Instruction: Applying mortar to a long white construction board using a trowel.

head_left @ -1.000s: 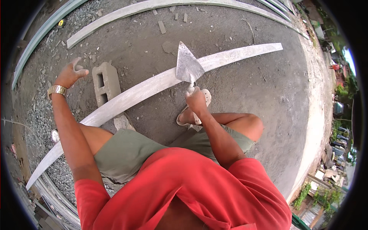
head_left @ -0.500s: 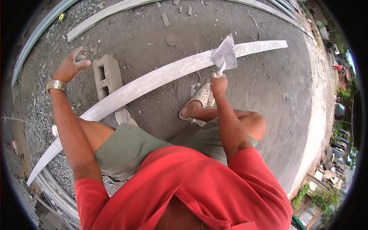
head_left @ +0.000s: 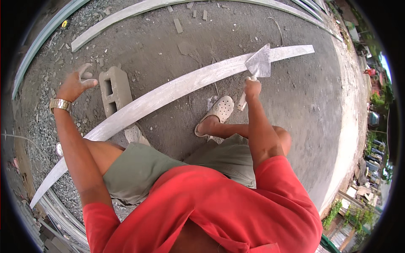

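My right hand (head_left: pixel 252 87) is wrapped around the handle of a trowel (head_left: pixel 259 62), whose pointed grey blade lies over the far right part of a long pale plank (head_left: pixel 185 85). Whether the blade touches the plank I cannot tell. The plank runs across in front of me and passes by my left leg. My left hand (head_left: pixel 75 84), with a metal watch on its wrist, is held out with fingers and thumb apart and nothing in it. Just right of that hand is a grey hollow concrete block (head_left: pixel 119 87), beside the plank.
Another long board (head_left: pixel 122 16) lies at the far side, with a greenish beam (head_left: pixel 42 40) at far left. A yellow tape measure (head_left: pixel 64 23) rests by that beam. Gravel (head_left: pixel 40 111) covers the ground at left. My feet wear beige clogs (head_left: pixel 222 109) near the plank.
My right hand has moved to the right along the plank with the trowel, whose blade has turned somewhat. My left hand has shifted slightly nearer me and stays empty.
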Demonstrator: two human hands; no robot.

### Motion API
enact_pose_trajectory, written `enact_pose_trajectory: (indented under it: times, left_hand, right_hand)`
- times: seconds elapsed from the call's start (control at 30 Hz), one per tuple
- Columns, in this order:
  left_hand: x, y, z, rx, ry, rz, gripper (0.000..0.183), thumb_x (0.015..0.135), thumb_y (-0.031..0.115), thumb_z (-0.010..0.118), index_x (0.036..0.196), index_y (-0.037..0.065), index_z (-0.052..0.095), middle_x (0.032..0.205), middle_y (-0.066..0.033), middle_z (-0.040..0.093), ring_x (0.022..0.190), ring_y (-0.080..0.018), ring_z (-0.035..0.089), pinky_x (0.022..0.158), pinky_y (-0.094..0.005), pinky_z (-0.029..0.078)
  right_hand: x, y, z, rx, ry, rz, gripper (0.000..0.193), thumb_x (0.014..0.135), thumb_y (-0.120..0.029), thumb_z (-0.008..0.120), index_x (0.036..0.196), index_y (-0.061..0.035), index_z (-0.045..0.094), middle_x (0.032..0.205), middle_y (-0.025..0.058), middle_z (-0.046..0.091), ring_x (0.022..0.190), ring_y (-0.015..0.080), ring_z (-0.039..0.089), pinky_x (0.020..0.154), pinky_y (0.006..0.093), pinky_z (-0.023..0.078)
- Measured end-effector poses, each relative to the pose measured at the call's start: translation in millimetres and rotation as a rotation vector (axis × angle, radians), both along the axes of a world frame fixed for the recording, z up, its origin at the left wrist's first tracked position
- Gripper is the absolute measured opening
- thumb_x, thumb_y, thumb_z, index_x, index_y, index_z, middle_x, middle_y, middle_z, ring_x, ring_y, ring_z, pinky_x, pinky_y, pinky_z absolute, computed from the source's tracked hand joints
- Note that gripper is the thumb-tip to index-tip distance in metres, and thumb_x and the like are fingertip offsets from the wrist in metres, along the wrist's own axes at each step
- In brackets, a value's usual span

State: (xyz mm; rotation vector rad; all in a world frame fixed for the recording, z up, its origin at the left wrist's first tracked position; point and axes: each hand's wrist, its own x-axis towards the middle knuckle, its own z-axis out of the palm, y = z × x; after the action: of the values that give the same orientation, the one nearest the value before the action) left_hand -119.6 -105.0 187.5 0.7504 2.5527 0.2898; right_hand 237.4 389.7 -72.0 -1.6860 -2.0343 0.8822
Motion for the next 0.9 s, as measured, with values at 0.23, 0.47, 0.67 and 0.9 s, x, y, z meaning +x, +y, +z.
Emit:
enact_pose_trajectory:
  times: [0.23, 0.47, 0.67, 0.9]
  left_hand:
    - [0, -29, 5, -0.018, 0.044, 0.089, 0.079, 0.073, 0.036, 0.072, 0.138, 0.007, 0.039, 0.115, -0.0198, 0.061, 0.103, -0.0286, 0.061, 0.089, -0.0383, 0.046]
    - [-5, -6, 9, -0.004, 0.066, 0.052, 0.08, 0.073, 0.039, 0.073, 0.138, 0.006, 0.039, 0.114, -0.0186, 0.061, 0.103, -0.0287, 0.06, 0.089, -0.0388, 0.046]
    - [3, -9, 7, 0.028, 0.025, 0.022, 0.078, 0.075, 0.036, 0.073, 0.139, 0.008, 0.038, 0.114, -0.0165, 0.061, 0.102, -0.0284, 0.06, 0.088, -0.039, 0.046]
    - [-2, -15, 3, -0.004, 0.034, 0.109, 0.077, 0.074, 0.033, 0.073, 0.139, 0.007, 0.038, 0.115, -0.0183, 0.06, 0.103, -0.0288, 0.06, 0.088, -0.0383, 0.047]
  right_hand:
    - [-31, -16, 33, -0.005, -0.018, 0.086, 0.033, 0.076, -0.024, 0.063, 0.085, 0.0074, 0.061, 0.072, 0.0197, 0.063, 0.067, 0.0322, 0.063, 0.062, 0.0416, 0.047]
    - [-40, -107, 52, -0.009, -0.071, 0.387, 0.033, 0.078, -0.024, 0.061, 0.094, 0.0049, 0.06, 0.088, 0.0292, 0.063, 0.09, 0.0437, 0.061, 0.08, 0.0449, 0.048]
    - [-33, -6, 31, -0.21, 0.081, 0.031, 0.03, 0.078, -0.023, 0.064, 0.084, 0.0064, 0.061, 0.069, 0.0164, 0.063, 0.063, 0.0221, 0.063, 0.057, 0.0371, 0.046]
    - [-39, -124, 47, -0.046, -0.029, 0.314, 0.035, 0.079, -0.026, 0.063, 0.096, 0.0034, 0.059, 0.088, 0.0273, 0.064, 0.09, 0.0433, 0.061, 0.08, 0.0455, 0.047]
